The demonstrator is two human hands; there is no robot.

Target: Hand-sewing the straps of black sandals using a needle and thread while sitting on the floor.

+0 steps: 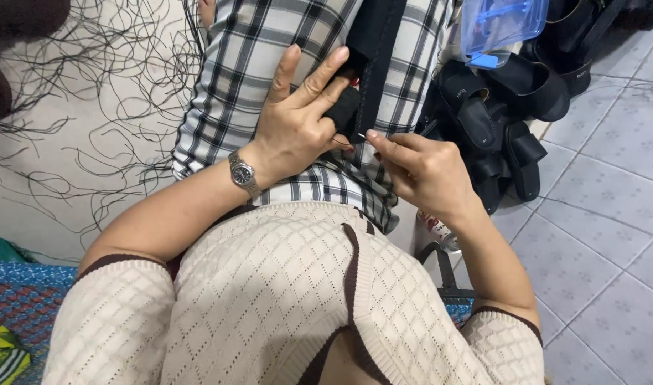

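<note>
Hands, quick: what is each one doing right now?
Left hand: closed on the black strap, holding it against the lap.
Right hand: fingertips pinched on a thin needle at the strap.

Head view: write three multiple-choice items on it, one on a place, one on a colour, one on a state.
1. Where is the wristwatch?
A. left wrist
B. right wrist
C. on the floor

2. What colour is the strap piece being worked on?
A. red
B. black
C. yellow

3. What is the right hand doing?
A. lying flat and open
B. pinching a thin needle
C. gripping scissors

Answers:
1 A, the watch sits just below the left hand.
2 B, the strap shows black against the checked cloth.
3 B, its fingertips close on a needle beside the strap.
</note>
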